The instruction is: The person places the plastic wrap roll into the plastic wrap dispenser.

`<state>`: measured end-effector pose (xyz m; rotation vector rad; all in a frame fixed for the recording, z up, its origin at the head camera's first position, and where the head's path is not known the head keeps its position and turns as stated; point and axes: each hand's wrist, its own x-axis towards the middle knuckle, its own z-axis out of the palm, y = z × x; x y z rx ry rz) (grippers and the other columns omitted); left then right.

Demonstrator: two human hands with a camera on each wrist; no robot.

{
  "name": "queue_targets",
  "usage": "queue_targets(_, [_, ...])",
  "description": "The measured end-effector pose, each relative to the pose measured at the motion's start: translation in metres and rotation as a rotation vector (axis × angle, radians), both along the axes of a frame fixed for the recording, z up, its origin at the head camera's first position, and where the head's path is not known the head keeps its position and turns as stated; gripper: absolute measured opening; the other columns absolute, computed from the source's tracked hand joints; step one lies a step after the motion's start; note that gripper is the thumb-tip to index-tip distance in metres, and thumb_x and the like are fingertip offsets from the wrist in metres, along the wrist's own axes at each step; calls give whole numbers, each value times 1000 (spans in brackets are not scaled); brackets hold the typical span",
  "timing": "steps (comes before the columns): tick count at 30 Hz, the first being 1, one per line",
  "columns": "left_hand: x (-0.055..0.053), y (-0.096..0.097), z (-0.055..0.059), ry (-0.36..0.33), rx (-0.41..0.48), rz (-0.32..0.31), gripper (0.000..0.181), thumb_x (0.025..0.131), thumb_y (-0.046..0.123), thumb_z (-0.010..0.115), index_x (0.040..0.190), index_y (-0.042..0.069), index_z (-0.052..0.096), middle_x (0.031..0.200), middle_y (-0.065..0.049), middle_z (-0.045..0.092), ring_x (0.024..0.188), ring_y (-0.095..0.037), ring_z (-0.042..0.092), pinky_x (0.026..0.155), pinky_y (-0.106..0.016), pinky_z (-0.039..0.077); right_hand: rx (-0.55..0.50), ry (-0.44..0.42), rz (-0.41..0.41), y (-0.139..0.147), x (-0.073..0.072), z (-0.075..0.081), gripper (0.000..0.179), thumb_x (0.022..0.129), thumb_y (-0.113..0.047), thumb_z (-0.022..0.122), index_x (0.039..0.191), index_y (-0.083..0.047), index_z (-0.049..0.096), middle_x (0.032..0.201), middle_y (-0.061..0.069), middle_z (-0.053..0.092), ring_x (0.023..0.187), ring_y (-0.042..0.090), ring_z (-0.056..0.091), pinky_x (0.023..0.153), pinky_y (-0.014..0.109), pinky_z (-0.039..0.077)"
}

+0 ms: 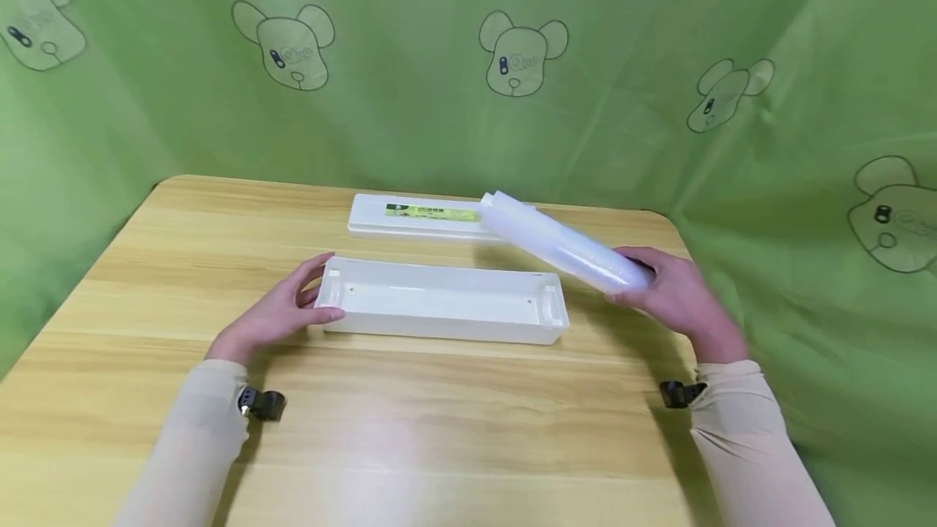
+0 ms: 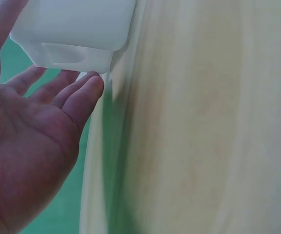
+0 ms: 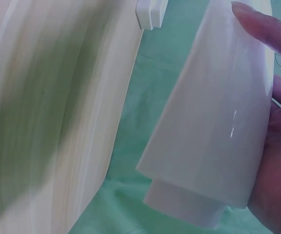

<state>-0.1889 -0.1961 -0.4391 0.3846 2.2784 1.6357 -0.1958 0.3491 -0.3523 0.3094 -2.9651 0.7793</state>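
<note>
An open white plastic box (image 1: 439, 328), long and narrow, sits upright on the table with nothing inside. My left hand (image 1: 281, 307) holds its left end, thumb at the front side and fingers round the back; the left wrist view shows the fingertips against the box's end wall (image 2: 72, 56). On the right, my right hand (image 1: 669, 291) grips one end of a roll of cling film (image 1: 564, 242). The roll is held tilted above the table, its far end raised toward the left. In the right wrist view the cling film roll (image 3: 213, 117) shows its core sticking out at the near end.
Behind the box lies a white lid (image 1: 369, 214) with a green and yellow label, partly covered by the roll. A wooden table (image 1: 410, 421) bears everything. Green curtains (image 1: 410, 63) with printed bear heads hang at its back and sides.
</note>
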Motion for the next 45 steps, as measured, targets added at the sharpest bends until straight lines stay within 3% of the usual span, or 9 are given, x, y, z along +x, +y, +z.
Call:
queue_targets(11, [0,-2,0,11,31,2,99,87,21,78,158,14,11,160,-20,16,142,-42,25,111,-46,29,28,-16,66,-22,-10,2,65,72,-28,87,130,-10,63,117,13,66,97,29,58,83,42,44])
queue_targets(45, [-1,0,-2,-8,39,-15,98,89,21,76,158,14,7,160,-22,14,142,-43,21,113,-52,24,17,-59,191,-55,-10,11,66,71,-25,88,129,-8,63,115,10,67,96,25,60,86,42,47])
